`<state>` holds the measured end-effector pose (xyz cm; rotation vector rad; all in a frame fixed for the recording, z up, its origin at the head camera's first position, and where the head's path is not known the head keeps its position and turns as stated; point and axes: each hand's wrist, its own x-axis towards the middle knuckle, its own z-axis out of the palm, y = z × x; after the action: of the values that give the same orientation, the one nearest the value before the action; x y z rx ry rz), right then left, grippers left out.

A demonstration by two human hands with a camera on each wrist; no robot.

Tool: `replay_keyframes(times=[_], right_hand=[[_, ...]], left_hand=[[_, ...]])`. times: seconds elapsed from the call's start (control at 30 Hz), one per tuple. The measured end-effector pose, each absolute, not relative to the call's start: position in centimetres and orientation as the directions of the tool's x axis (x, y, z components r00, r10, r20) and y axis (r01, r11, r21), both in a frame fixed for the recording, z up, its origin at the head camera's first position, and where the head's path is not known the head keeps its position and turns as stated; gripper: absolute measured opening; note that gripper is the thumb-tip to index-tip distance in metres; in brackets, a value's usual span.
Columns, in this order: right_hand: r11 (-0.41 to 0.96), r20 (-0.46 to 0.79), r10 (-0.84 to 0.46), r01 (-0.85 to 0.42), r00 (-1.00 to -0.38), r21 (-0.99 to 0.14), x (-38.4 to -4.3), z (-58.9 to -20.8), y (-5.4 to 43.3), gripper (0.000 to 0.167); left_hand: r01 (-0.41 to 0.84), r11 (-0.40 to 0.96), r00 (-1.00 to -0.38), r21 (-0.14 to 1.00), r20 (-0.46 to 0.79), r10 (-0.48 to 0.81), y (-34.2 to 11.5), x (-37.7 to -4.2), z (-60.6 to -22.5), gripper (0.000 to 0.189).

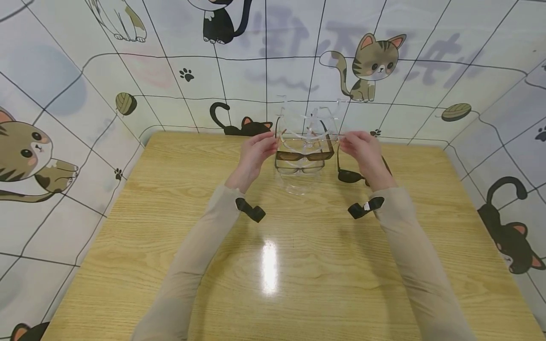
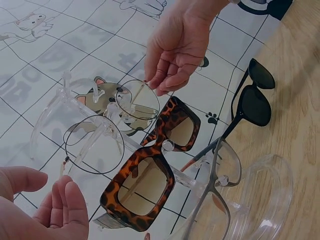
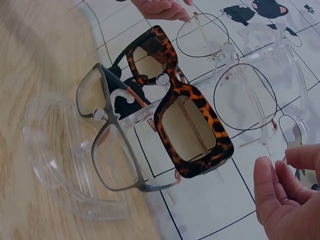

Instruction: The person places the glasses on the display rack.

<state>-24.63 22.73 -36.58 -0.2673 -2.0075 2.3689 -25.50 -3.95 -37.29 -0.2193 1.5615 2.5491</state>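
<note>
A clear plastic display stand [image 1: 297, 188] holds several pairs of eyewear one above another. Thin-rimmed round glasses [image 2: 95, 145] sit high on it, with tortoiseshell sunglasses [image 2: 161, 145] below them and grey-framed glasses [image 3: 117, 122] lower still. My left hand [image 1: 257, 150] is beside the left hinge of the round glasses, its thumb and fingers apart and loosely bent. On the opposite side, my right hand [image 1: 364, 150] has its fingertips right at the other hinge, thumb apart from the fingers in the right wrist view. Neither hand visibly grips the frame.
Black sunglasses [image 1: 350, 176] lie on the wooden table [image 1: 298, 265] right of the stand, partly covered by my right hand and wrist. Behind the stand rises a wall [image 1: 294, 76] with a cat-and-grid print. Dark wrist cameras [image 1: 251, 210] are strapped to both sleeves.
</note>
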Motion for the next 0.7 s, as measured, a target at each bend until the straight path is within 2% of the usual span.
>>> replay_keyframes(times=[0.2,0.3,0.47,0.57,0.7], right_hand=[[-0.228,-0.099,0.101,0.073,-0.990,-0.971,-23.7,-37.0,24.0,0.004],[-0.228,-0.100,0.101,0.075,-0.990,-0.971,-23.3,-37.2,24.6,0.006],[-0.161,-0.120,0.113,0.101,-0.986,-0.982,-22.6,-37.6,25.6,0.008],[-0.179,-0.118,0.106,0.098,-0.987,-0.979,-22.1,-38.0,26.1,0.003],[-0.225,-0.105,0.084,0.084,-0.991,-0.971,-21.4,-38.4,26.7,0.007]], left_hand=[[-0.199,-0.471,-0.980,0.859,-0.186,0.074,-3.7,-24.5,-37.6,0.012],[-0.209,-0.468,-0.978,0.859,-0.188,0.091,-3.2,-24.0,-37.9,0.010],[-0.212,-0.459,-0.977,0.863,-0.185,0.104,-2.5,-23.4,-38.6,0.012],[-0.212,-0.440,-0.977,0.873,-0.180,0.114,-2.0,-23.0,-39.1,0.013],[-0.216,-0.411,-0.975,0.886,-0.176,0.134,-1.2,-22.6,-39.6,0.023]])
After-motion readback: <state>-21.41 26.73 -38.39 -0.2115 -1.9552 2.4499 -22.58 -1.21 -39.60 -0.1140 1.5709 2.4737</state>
